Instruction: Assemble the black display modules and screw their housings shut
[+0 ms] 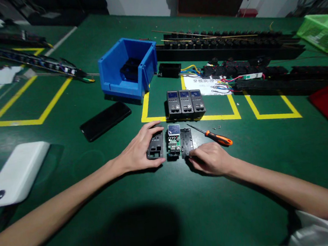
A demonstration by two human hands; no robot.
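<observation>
My left hand (144, 147) spans a black plastic housing (156, 144) with cut-out openings, thumb at its near end and fingers at its far end. Just right of it lies a bare green circuit board (173, 141) with a small square screen. A flat black back cover (186, 142) rests beside the board. The curled fingers of my right hand (208, 158) are at its lower right corner; the fingertips are partly hidden. Beyond that hand is an orange-and-black screwdriver (219, 137), with small screws (216, 127) near it.
Three assembled black modules (185, 102) stand in a row behind the parts. A blue bin (128, 68) holds dark pieces. A black phone (106, 121) and a white power bank (17, 173) lie left. Wired black strips (234, 67) and a green basket (324, 31) are farther back.
</observation>
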